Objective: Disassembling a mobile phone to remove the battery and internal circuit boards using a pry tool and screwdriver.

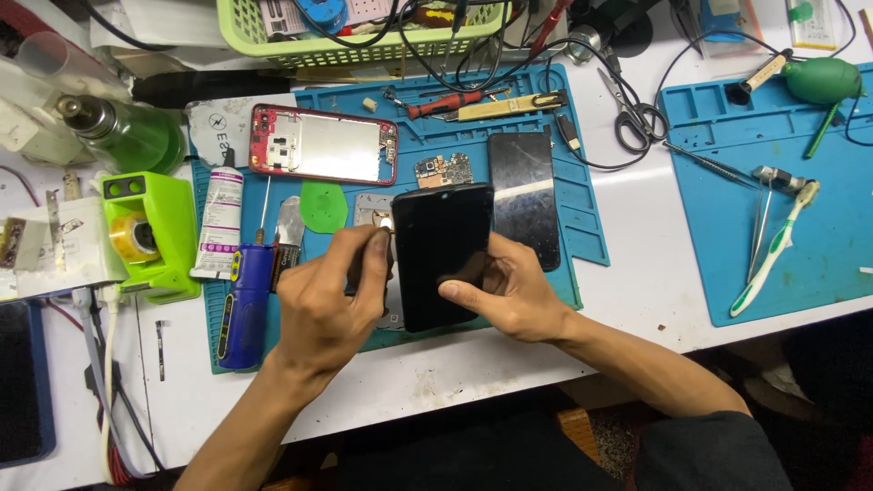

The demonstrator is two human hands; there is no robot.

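On the blue mat (582, 227), left of the black phone (442, 255), the left hand (323, 305) pinches that phone's left edge, the phone stands mid-mat, and the right hand (509, 291) grips its right side, thumb across the glass.

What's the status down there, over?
Both hands on black phone screen panel: left hand at its left edge, right hand steadying. Red phone frame lies beyond, apart. Nothing blocking.
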